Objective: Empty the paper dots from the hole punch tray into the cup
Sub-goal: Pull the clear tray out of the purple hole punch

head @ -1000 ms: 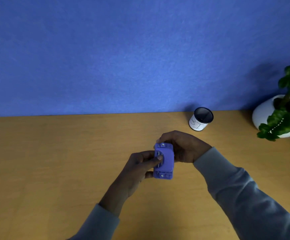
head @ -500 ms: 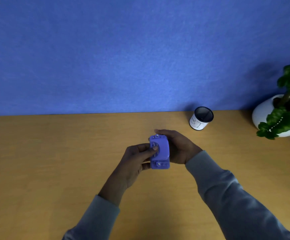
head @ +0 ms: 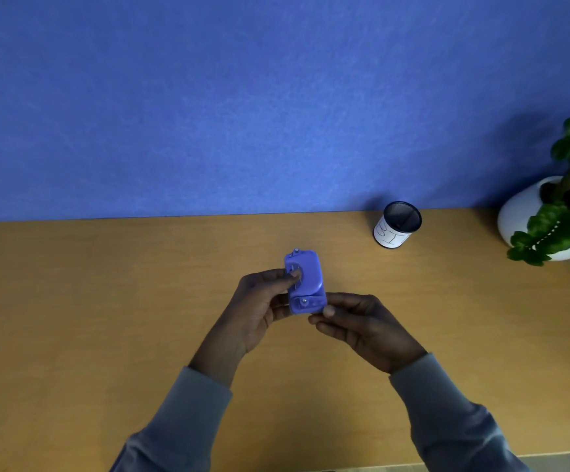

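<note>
Left of the cup (head: 397, 225) and nearer you, above the worktop (head: 72, 318), your left hand (head: 259, 311) pinches the hole punch (head: 305, 282) at its side, thumb across the underside. It looks small, light, rigid plastic, probably slick. Your right hand (head: 362, 327) nips its near end with the fingertips. Grip the body firmly; pry the tray gently, since loose dots would likely scatter easily.

The hole punch (head: 304, 282) is held above the bench (head: 72, 318) centre. From it, the cup (head: 397, 225) stands at two o'clock against the wall (head: 242, 97), the potted plant (head: 556, 219) at three o'clock.
</note>
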